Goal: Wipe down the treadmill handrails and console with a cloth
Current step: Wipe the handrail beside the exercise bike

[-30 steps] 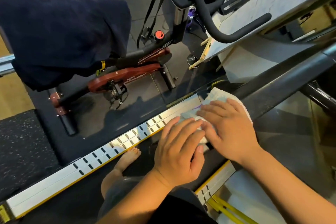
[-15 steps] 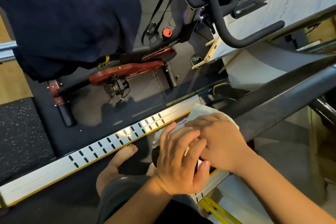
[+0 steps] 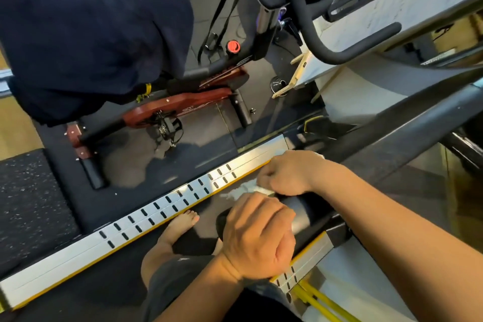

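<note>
While our left hand (image 3: pixel 257 235) clamps the black padded treadmill handrail (image 3: pixel 386 149) near its rounded end, our right hand (image 3: pixel 288 174) just beyond clutches the crumpled white cloth (image 3: pixel 244 189) against it; we judge firm, overlapping strokes upward along the handrail work best.

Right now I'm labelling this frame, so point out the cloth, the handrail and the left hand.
cloth (image 3: pixel 244 189): head view, on the white fold showing between the two hands.
handrail (image 3: pixel 303 213): head view, on the shiny black tube beside the knuckles.
left hand (image 3: pixel 257 236): head view, on the back of the hand.
</note>
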A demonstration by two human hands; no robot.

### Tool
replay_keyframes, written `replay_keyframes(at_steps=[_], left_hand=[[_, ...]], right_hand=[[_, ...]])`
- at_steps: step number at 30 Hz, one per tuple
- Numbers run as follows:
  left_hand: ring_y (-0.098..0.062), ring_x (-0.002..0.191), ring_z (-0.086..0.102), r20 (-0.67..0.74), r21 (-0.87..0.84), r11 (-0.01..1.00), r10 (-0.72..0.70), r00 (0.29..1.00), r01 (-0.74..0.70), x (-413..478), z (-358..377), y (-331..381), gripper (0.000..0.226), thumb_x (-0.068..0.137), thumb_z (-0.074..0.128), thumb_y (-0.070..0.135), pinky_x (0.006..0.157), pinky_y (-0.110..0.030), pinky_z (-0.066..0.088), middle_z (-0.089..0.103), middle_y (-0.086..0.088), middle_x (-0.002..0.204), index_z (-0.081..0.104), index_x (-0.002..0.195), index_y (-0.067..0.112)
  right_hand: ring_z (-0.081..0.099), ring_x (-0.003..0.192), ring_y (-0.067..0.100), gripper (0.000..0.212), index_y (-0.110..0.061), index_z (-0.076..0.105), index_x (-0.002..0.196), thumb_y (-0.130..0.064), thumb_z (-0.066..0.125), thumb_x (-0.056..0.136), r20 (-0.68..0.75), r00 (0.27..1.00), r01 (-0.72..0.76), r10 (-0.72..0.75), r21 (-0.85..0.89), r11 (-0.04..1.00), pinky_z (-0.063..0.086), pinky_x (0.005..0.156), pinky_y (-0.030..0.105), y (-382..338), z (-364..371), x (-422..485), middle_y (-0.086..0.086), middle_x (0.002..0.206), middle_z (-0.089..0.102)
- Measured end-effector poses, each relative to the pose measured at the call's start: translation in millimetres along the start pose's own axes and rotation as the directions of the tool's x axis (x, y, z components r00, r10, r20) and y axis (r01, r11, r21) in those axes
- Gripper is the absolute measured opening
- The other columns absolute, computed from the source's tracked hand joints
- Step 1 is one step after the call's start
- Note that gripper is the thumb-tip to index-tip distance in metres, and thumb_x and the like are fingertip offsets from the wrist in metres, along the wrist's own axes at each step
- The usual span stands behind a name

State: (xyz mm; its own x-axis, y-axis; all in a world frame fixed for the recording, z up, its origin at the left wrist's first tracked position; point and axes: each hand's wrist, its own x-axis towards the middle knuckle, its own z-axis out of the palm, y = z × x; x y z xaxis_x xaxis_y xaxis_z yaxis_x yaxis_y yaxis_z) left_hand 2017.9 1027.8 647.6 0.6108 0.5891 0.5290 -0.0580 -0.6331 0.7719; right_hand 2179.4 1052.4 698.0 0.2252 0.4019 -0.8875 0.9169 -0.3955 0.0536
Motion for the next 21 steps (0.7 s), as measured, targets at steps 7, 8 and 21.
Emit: replay_keyframes(at_steps=[7,8,21], left_hand=[[-0.027,0.062,0.052,0.017,0.015,1.000,-0.008,1.000,0.008,-5.8,-1.0,-11.4,0.020,0.071,0.050,-0.001,0.053,-0.041,0.038,0.063,-0.010,0.078,0.066,0.082,0.006],[-0.027,0.062,0.052,0.016,0.016,1.000,-0.009,1.000,0.009,-5.9,-0.8,-10.6,0.021,0.069,0.051,-0.001,0.052,-0.041,0.037,0.064,-0.010,0.077,0.068,0.079,0.005],[-0.022,0.092,0.052,-0.132,0.078,0.995,-0.055,0.990,0.066,-10.5,0.6,-7.3,0.026,0.084,0.050,0.023,0.085,-0.040,0.040,0.050,-0.004,0.108,0.052,0.108,0.013]], right_hand=[[0.054,0.115,0.021,0.035,-0.033,0.066,0.113,-0.047,0.040,0.094,-0.030,0.993,-0.110,0.114,0.109,0.988,0.042,0.099,0.040,48.2,-26.1,-41.2,-0.002,0.126,0.062],[0.052,0.120,0.024,0.038,-0.034,0.064,0.113,-0.050,0.036,0.094,0.001,0.986,-0.166,0.166,0.032,0.986,0.040,0.100,0.040,52.6,-28.7,-35.1,-0.002,0.130,0.059],[0.056,0.110,0.012,0.042,-0.040,0.060,0.109,-0.049,0.022,0.093,-0.151,0.961,0.218,-0.233,-0.107,0.970,0.042,0.093,0.039,-1.2,10.2,-32.4,-0.015,0.116,0.064]])
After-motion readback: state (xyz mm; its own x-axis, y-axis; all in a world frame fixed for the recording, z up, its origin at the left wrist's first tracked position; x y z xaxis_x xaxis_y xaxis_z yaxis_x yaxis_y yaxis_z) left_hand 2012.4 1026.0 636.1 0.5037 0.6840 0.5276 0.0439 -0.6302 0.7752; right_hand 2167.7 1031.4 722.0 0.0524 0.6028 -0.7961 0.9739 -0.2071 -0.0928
